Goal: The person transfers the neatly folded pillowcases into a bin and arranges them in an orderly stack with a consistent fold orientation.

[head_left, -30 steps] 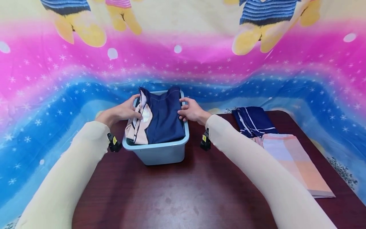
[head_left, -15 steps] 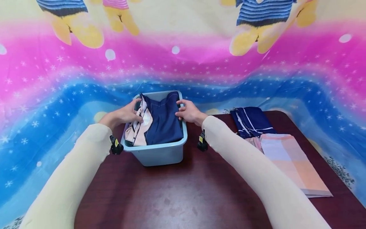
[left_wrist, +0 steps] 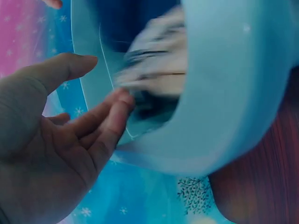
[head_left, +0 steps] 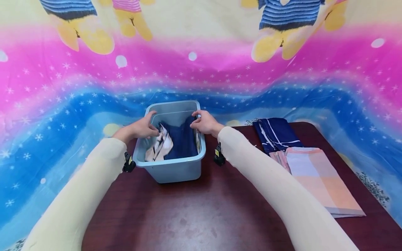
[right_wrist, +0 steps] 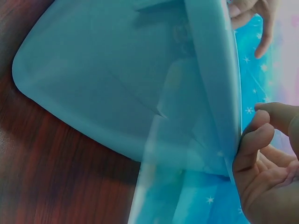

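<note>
Navy-and-pink cloth [head_left: 180,144] lay down inside the tub [head_left: 177,171]. Left hand [head_left: 141,128] hung at the tub's left side, thumb spread, fingers released; right hand [head_left: 205,122] at its right side, fingers bent but released. Tub stood on the worktop [head_left: 188,219]; navy bundle [head_left: 279,131] and checked cloth [head_left: 326,177] lay well to the right

glossy dark red-brown wood-grain table [head_left: 188,216], below left-hand fingers [left_wrist: 113,126] and right-hand fingers [right_wrist: 254,142] | upright light-blue tapered plastic tub [head_left: 176,171], between both | well right of right-hand fingers: folded navy white-lined cloth [head_left: 280,129]; folded pink, lavender and orange checked cloth [head_left: 323,177]
</note>
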`<state>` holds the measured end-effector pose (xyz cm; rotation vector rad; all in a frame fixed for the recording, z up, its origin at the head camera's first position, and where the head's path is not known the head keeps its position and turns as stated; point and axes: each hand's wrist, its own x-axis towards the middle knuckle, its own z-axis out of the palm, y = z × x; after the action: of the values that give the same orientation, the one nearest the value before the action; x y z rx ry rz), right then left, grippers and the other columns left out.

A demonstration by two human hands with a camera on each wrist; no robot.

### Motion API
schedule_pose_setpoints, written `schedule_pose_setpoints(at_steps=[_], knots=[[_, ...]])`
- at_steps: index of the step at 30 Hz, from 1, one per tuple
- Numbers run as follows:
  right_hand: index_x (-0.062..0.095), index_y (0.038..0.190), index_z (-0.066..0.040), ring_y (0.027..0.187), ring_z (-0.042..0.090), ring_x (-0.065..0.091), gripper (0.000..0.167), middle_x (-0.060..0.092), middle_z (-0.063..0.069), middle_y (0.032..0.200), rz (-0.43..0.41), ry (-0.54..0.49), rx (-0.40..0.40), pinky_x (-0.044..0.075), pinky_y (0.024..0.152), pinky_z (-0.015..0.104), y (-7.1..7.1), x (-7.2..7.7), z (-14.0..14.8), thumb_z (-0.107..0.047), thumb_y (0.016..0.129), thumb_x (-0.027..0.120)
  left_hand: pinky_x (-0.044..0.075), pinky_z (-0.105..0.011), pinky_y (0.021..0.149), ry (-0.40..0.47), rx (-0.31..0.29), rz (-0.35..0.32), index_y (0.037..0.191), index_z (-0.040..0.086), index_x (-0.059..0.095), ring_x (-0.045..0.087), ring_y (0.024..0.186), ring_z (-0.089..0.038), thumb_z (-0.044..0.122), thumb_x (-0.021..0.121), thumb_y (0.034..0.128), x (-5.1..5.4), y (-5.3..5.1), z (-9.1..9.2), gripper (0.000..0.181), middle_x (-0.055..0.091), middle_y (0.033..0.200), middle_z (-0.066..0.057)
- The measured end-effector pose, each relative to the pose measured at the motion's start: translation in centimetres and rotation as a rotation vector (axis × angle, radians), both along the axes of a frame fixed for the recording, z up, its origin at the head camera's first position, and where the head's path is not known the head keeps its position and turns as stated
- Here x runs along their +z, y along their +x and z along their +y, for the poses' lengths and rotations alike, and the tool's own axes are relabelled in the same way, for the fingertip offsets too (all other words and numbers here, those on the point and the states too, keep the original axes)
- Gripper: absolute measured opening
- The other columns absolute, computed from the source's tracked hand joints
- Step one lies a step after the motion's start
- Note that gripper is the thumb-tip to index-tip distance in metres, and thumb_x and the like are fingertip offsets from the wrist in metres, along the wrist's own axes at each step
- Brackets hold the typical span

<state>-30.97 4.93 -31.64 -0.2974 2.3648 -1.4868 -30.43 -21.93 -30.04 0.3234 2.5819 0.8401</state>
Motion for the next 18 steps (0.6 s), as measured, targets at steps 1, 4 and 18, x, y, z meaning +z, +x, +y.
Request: schedule_pose_setpoints(at_steps=[1, 4, 18], knots=[[0.043, 0.146, -0.005, 0.075, 0.021, 0.055, 0.047, 0.065, 0.020, 0.127, 0.005, 0.008, 0.003, 0.045, 0.066, 0.029, 0.09, 0.08, -0.02, -0.008, 0.102, 0.058, 0.053, -0.051, 0.095, -0.017, -0.011, 0.009, 0.161, 0.007, -0.010, 0.059, 0.123, -0.044, 0.009, 0.054, 0.1029, -0.04, 0.06, 0.12, 0.087, 0.055, 0.138, -0.036], [0.046, 0.143, -0.005, 0.075, 0.020, 0.054, 0.044, 0.064, 0.018, 0.128, 0.010, 0.034, 0.007, 0.046, 0.065, 0.030, 0.19, 0.14, 0.04, -0.013, 0.102, 0.059, 0.052, -0.052, 0.097, -0.069, -0.025, 0.025, 0.161, 0.003, 0.002, 0.061, 0.120, -0.042, 0.013, 0.054, 0.1038, -0.09, 0.16, 0.38, 0.078, 0.057, 0.137, -0.034], [0.052, 0.137, -0.005, 0.077, 0.024, 0.055, 0.038, 0.063, 0.020, 0.133, 0.030, 0.035, -0.012, 0.046, 0.062, 0.027, 0.08, -0.40, 0.07, -0.019, 0.103, 0.058, 0.050, -0.053, 0.098, -0.076, -0.016, 0.035, 0.157, -0.001, 0.021, 0.062, 0.112, -0.035, 0.019, 0.051, 0.1060, -0.28, 0.70, 0.74, 0.062, 0.056, 0.138, -0.032]])
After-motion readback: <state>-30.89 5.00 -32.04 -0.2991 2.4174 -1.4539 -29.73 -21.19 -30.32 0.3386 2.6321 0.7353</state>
